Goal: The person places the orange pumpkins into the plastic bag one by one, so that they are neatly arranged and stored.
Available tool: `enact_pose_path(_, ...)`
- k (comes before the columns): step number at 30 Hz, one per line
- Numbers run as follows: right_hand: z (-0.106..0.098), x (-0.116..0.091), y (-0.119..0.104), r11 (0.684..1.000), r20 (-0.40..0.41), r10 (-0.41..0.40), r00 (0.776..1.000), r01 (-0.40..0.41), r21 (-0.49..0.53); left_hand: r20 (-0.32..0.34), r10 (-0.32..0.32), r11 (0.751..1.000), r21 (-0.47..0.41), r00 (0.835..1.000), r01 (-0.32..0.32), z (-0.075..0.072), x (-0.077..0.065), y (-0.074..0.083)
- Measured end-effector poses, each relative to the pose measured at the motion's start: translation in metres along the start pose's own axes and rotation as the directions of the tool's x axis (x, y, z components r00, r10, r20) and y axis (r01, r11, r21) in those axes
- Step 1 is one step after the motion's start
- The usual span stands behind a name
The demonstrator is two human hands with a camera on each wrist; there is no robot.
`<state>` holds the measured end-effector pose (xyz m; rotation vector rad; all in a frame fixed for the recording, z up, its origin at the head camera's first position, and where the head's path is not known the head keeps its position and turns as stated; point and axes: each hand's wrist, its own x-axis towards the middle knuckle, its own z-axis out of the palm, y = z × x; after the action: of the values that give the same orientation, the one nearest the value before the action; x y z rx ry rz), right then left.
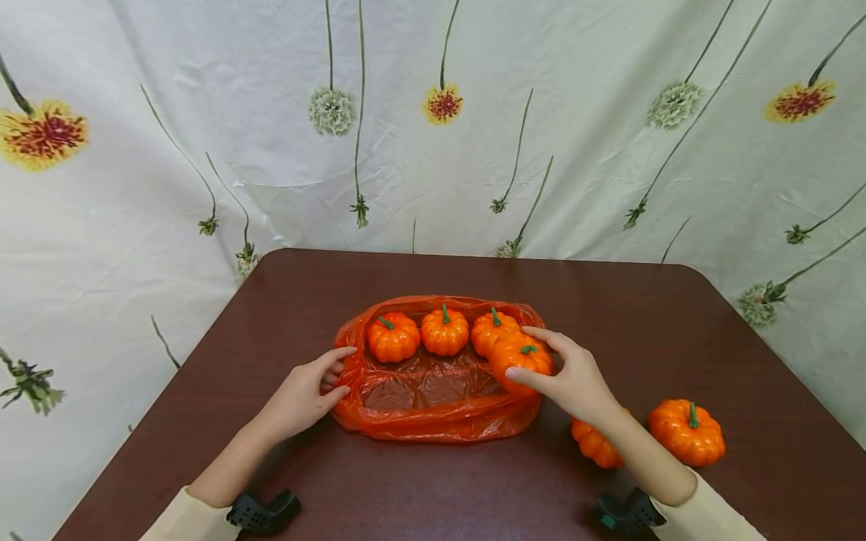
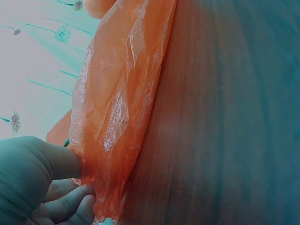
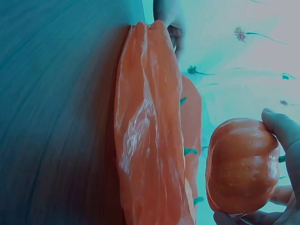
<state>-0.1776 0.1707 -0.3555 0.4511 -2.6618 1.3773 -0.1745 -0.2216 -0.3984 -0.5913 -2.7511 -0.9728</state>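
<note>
An orange plastic bag (image 1: 440, 422) lies on the table with its mouth spread wide. Inside it, along the far side, sit three small pumpkins: one at left (image 1: 394, 338), one in the middle (image 1: 444, 333) and one at right (image 1: 492, 329). My left hand (image 1: 301, 394) grips the bag's left edge; the left wrist view shows thumb and fingers at the gathered plastic (image 2: 108, 178). With the right hand (image 1: 585, 379) I hold another pumpkin (image 1: 519, 362) over the bag's right end, partly covering the one behind. It appears above the bag's rim in the right wrist view (image 3: 241, 166).
Two more pumpkins are on the table at the right: one (image 1: 595, 445) partly hidden under my right forearm, the other (image 1: 686, 433) farther right. The dark brown table (image 1: 379, 488) ends at a white flowered cloth (image 1: 419, 165) hanging behind it.
</note>
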Motion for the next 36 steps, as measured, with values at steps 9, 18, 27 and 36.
enact_pose_path(9, 0.016, 0.006, -0.011, 0.999, 0.04, -0.021, 0.999, 0.02, 0.028, 0.005, -0.002, 1.0, -0.013, 1.0, 0.002, 0.0, 0.0, 0.001)
enact_pose_path(18, 0.029, 0.011, -0.02, 0.999, 0.077, -0.034, 0.996, 0.032, 0.025, 0.003, 0.001, 1.0, -0.005, 1.0, -0.001, -0.001, 0.0, 0.001)
enact_pose_path(27, 0.046, 0.016, -0.028, 0.998, 0.105, -0.063, 0.992, 0.06, 0.038, 0.0, 0.011, 1.0, -0.003, 1.0, -0.011, 0.0, -0.001, 0.001)
enact_pose_path(36, 0.059, 0.02, -0.036, 0.996, 0.121, -0.084, 0.989, 0.078, 0.053, -0.001, 0.007, 1.0, -0.004, 1.0, -0.007, -0.001, -0.001, 0.002)
